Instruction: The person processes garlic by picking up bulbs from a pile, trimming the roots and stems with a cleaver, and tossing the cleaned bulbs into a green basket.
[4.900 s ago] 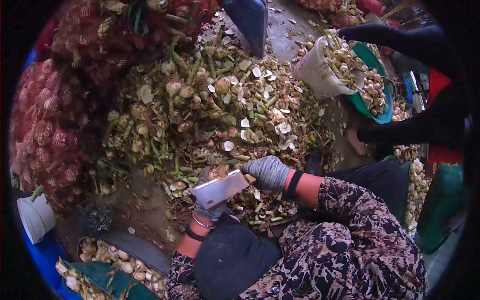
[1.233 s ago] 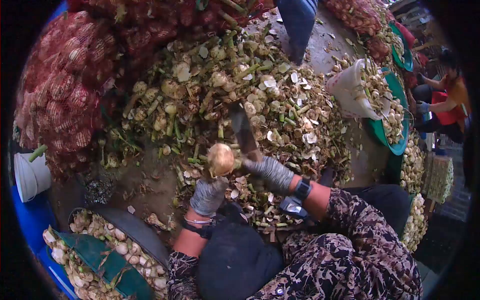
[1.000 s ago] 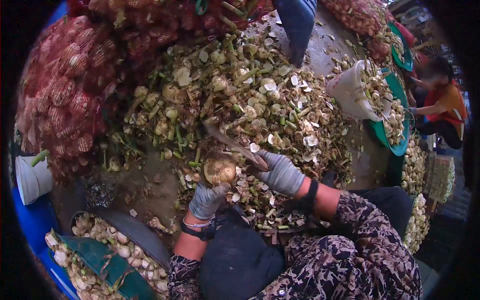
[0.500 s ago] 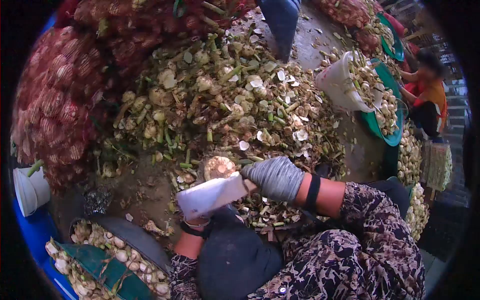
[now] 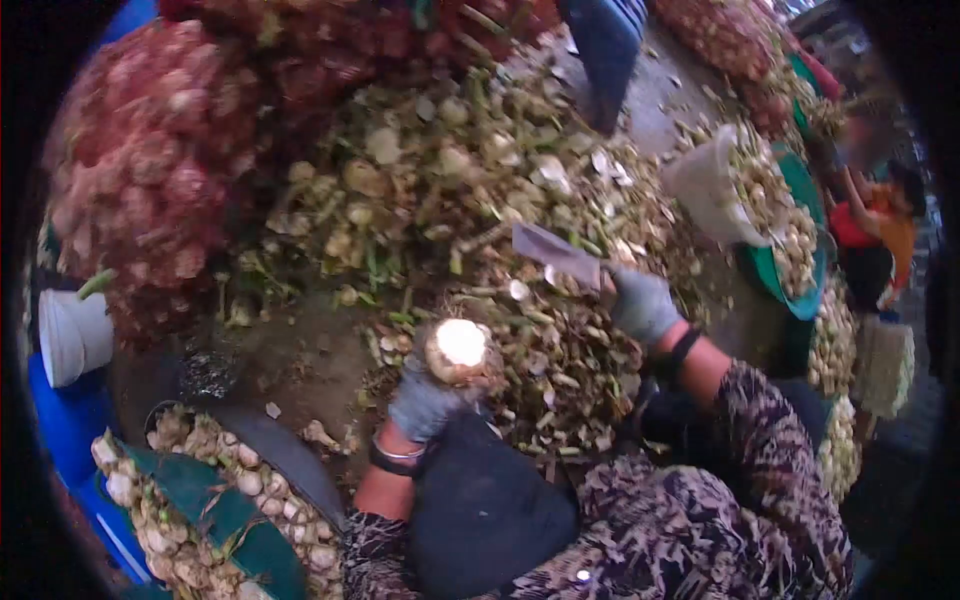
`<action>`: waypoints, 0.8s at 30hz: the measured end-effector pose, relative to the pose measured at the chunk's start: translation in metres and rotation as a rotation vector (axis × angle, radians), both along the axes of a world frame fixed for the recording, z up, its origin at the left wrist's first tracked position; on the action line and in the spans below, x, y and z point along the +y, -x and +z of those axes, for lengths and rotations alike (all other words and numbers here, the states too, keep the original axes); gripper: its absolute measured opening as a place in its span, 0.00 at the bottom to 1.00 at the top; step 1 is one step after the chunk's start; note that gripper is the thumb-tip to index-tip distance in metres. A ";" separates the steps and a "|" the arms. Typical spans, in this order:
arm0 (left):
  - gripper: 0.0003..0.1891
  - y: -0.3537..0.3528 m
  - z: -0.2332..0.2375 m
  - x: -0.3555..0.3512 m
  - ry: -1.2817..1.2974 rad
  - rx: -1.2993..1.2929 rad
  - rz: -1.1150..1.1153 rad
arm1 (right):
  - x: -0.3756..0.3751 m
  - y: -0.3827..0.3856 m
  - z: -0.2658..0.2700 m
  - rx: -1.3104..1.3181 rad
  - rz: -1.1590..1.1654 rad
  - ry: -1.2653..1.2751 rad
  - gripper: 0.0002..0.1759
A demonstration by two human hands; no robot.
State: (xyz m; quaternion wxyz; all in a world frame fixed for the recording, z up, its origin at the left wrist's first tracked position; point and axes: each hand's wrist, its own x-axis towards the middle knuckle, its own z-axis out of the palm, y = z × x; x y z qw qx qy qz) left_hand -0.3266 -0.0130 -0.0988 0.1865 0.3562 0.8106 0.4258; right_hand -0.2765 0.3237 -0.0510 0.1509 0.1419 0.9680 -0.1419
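My left hand (image 5: pixel 422 402), in a grey glove, is closed around a garlic bulb (image 5: pixel 460 352). The bulb's pale cut face is turned up and looks overexposed. Off to the right, my gloved right hand (image 5: pixel 645 306) grips the handle of a cleaver (image 5: pixel 555 254). Its broad blade points up and left over the trimmings, apart from the bulb. Beyond both hands spreads a heap of garlic bulbs, cut stems and white slices (image 5: pixel 430 185).
Red mesh sacks of bulbs (image 5: pixel 150 170) stand at the left. Bulbs fill a container (image 5: pixel 270 490) at lower left, near a white bucket (image 5: pixel 75 335). A tipped white bucket (image 5: pixel 705 190) rests by a green basin (image 5: pixel 800 190). Another person (image 5: pixel 880 225) sits at right.
The cleaver has moved away from the bulb, up and right with my right hand. My left hand now shows, holding the bulb lower with its cut face up. The view has shifted slightly.
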 end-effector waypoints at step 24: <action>0.47 -0.061 -0.191 -0.243 1.077 -0.028 1.398 | 0.009 -0.041 -0.152 0.021 -0.130 0.934 0.31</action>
